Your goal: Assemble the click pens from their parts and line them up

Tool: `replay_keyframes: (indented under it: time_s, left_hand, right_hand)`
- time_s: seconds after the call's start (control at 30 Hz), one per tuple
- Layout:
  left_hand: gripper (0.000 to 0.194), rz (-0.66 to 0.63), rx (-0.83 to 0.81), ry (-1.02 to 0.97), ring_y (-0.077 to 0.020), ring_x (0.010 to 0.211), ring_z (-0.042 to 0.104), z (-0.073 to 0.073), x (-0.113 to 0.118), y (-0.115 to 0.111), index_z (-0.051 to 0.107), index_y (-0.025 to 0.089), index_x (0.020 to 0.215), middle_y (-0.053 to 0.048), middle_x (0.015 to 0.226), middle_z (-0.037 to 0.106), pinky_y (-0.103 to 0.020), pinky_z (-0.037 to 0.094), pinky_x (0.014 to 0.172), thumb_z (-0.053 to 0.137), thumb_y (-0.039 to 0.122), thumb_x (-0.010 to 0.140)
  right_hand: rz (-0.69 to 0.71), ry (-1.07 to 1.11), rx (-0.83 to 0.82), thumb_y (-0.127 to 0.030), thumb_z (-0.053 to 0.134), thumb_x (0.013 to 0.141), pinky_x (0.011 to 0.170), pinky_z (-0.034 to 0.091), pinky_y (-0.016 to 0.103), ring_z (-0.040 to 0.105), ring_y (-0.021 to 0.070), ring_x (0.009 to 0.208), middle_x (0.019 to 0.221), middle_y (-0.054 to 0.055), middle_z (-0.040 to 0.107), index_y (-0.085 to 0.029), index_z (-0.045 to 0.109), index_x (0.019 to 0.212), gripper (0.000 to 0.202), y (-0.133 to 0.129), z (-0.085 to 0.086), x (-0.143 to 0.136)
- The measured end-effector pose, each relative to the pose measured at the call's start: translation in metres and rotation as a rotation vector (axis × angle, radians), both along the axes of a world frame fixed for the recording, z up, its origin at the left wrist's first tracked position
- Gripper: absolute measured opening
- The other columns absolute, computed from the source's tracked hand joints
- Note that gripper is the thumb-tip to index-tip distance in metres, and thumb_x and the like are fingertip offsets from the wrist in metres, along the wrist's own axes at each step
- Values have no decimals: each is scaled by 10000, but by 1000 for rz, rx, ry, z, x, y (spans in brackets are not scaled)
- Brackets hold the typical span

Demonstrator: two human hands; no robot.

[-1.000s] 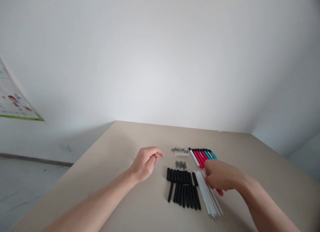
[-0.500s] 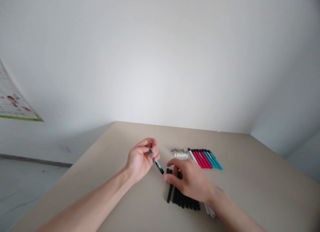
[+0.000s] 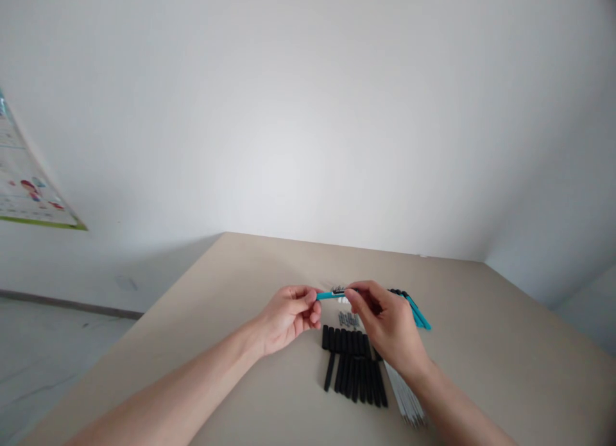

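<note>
While pinching one end of the teal pen (image 3: 325,296) with the left hand (image 3: 289,317), grips the other end with the right hand (image 3: 387,314), thumb and fingers closed on it at each side. Holds it nearly level above the table (image 3: 269,260), beyond two rows of black tubes (image 3: 356,369) and left of more teal pens (image 3: 419,313).

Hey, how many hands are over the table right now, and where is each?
2. The left hand pinches one end of the turquoise pen; the right hand holds its other end, just beyond the black tubes. Neither hand is hidden.
</note>
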State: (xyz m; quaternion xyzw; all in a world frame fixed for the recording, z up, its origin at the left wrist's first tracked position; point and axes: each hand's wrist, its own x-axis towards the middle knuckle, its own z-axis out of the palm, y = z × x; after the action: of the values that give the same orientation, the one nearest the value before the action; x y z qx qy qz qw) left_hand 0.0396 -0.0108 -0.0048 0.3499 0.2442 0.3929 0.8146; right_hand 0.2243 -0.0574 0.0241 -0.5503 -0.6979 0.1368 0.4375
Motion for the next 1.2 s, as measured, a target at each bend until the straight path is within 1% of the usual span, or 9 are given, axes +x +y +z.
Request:
replay_keyframes:
  time_s: [0.17, 0.37, 0.53, 0.6, 0.7, 0.8, 0.93, 1.13, 1.2]
  left_hand:
    - [238, -96, 11, 64, -94, 512, 513, -4, 3, -3, 599, 87, 713, -29, 588, 581, -238, 452, 527, 767, 254, 736]
    - [259, -127, 17, 106, -98, 525, 525, -6, 2, -3, 607, 74, 732, -37, 606, 592, -245, 461, 534, 794, 251, 698]
    - [247, -116, 39, 138, -118, 525, 554, -8, 0, -2, 609, 81, 755, -56, 620, 619, -275, 480, 554, 792, 230, 682]
    - [225, -115, 47, 129, -125, 523, 561, -8, 0, -1, 601, 89, 748, -62, 625, 626, -284, 483, 558, 777, 215, 684]
    - [179, -103, 63, 98, -131, 527, 562, -7, 0, 0, 593, 96, 730, -65, 632, 628, -288, 481, 560, 742, 189, 696]
    - [154, -85, 70, 83, -135, 530, 568, -6, 0, 1, 588, 99, 730, -72, 651, 639, -289, 478, 565, 718, 177, 702]
    - [166, -54, 79, 97, -139, 536, 578, -3, -1, 2, 586, 104, 739, -65, 667, 640, -294, 476, 581, 723, 189, 698]
    - [207, 48, 91, 111, -85, 508, 469, -3, -2, 5, 611, 103, 724, 30, 561, 504, -255, 439, 536, 777, 195, 642]
    - [225, 67, 97, 117, -69, 492, 419, -4, -1, 5, 619, 103, 729, 53, 535, 456, -244, 424, 523, 792, 206, 630]
  right_hand:
    - [6, 143, -17, -458, 524, 879, 508, 433, 216, 572, 133, 550, 615, 6, 616, -166, 633, 861, 313, 5, -6, 2]
    - [20, 314, -38, -479, 575, 841, 523, 441, 215, 570, 132, 577, 621, 10, 618, -153, 640, 818, 333, 12, -7, 7]
    - [-130, 721, -31, -500, 663, 756, 339, 246, 181, 348, 49, 381, 541, -45, 531, -153, 620, 754, 350, 28, -4, 27]
    - [-162, 906, 36, -472, 730, 687, 346, 265, 168, 384, 49, 421, 577, -36, 547, -151, 616, 732, 343, 38, -2, 46]
    - [-334, 1072, 212, -456, 780, 587, 421, 396, 172, 496, 72, 534, 668, -15, 591, -167, 577, 697, 370, 51, -1, 79]
    - [-623, 849, 290, -537, 641, 682, 482, 458, 211, 547, 95, 593, 832, 46, 659, -182, 549, 752, 373, 59, -6, 109]
    - [-788, 646, 225, -535, 490, 782, 453, 409, 244, 541, 131, 586, 875, 100, 667, -151, 601, 855, 406, 61, -19, 131]
    - [-717, 135, -139, -354, 601, 708, 543, 380, 295, 604, 228, 648, 654, 72, 685, -165, 714, 720, 220, 54, -31, 143]
    - [-694, -14, -225, -337, 589, 722, 589, 389, 311, 626, 253, 699, 665, 84, 693, -177, 726, 709, 210, 53, -32, 143]
